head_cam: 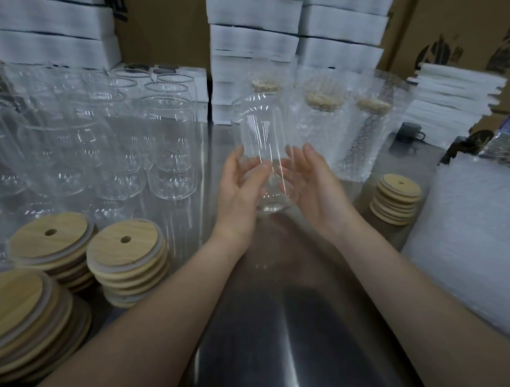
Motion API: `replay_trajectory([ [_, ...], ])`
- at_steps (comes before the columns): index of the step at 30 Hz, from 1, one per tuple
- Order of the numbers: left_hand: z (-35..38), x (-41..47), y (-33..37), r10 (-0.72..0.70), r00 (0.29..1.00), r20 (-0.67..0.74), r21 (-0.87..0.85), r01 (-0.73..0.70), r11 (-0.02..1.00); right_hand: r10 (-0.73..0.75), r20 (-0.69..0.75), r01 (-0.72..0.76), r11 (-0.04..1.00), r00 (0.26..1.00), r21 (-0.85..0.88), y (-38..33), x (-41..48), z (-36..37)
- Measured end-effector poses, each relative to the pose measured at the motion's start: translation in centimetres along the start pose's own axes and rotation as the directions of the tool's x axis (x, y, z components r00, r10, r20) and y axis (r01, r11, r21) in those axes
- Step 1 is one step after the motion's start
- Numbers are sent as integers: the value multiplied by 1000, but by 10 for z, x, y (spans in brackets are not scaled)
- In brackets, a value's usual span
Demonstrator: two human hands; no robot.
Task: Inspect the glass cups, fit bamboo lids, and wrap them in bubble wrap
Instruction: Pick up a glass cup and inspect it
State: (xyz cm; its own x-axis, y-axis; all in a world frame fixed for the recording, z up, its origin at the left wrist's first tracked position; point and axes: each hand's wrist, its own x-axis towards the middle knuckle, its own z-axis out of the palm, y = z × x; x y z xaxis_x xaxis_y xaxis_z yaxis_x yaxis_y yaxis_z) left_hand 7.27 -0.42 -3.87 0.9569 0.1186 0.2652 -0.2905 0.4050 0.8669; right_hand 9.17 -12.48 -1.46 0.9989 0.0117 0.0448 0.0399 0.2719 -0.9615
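Clear glossy glass cup (pixel 260 141) dead centre, smooth. 6 o'clock, table (pixel 300 341) brushed steel w/ soft sheen. 8 o'clock, lids (pixel 127 247) matt pale bamboo; 3 o'clock, bubble wrap (pixel 474 232) translucent plastic.

Open lane: the bare middle strip of the brushed steel table (pixel 286 326), taken up at its far end by the left hand (pixel 239 189) and right hand (pixel 315 190) with a clear glass cup (pixel 262 141) between them.
Left flank: rows of empty clear glass cups (pixel 104 145); nearer, three stacks of round bamboo lids (pixel 125 258).
Right flank: a short stack of bamboo lids (pixel 396 199) beside a white pile of bubble wrap sheets (pixel 468 232).
Far end: closed by bubble-wrapped lidded cups (pixel 318 131) and stacked white foam boxes (pixel 251 38).
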Motion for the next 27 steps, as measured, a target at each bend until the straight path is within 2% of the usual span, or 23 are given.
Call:
replay_trajectory([
  [3,-2,3,1,-66,998,17,-107,67,992,96,119,-90,994,988,-54,6,0,-3],
  [8,-2,8,3,-86,996,3,-91,86,992,105,179,-104,994,978,-16,13,-1,0],
  [12,0,9,5,-14,999,-51,23,15,1000,-28,106,25,999,994,37,14,-4,1],
  [15,1,9,6,-79,995,-59,-9,79,997,-107,27,110,978,994,-178,14,-7,4],
  [18,2,7,6,-152,988,4,-21,152,988,-238,27,226,872,971,-434,17,-10,9],
  [19,2,6,5,-153,988,29,-26,154,988,-267,65,267,853,962,-449,17,-12,12],
  [22,0,5,12,-171,984,50,-61,174,983,-258,168,303,877,952,-372,16,-18,19],
  [25,-5,8,14,-218,976,3,-128,217,968,-278,183,329,865,943,-380,16,-20,23],
  [27,-6,9,14,-258,966,30,-187,259,948,-314,179,359,859,932,-365,16,-21,23],
])
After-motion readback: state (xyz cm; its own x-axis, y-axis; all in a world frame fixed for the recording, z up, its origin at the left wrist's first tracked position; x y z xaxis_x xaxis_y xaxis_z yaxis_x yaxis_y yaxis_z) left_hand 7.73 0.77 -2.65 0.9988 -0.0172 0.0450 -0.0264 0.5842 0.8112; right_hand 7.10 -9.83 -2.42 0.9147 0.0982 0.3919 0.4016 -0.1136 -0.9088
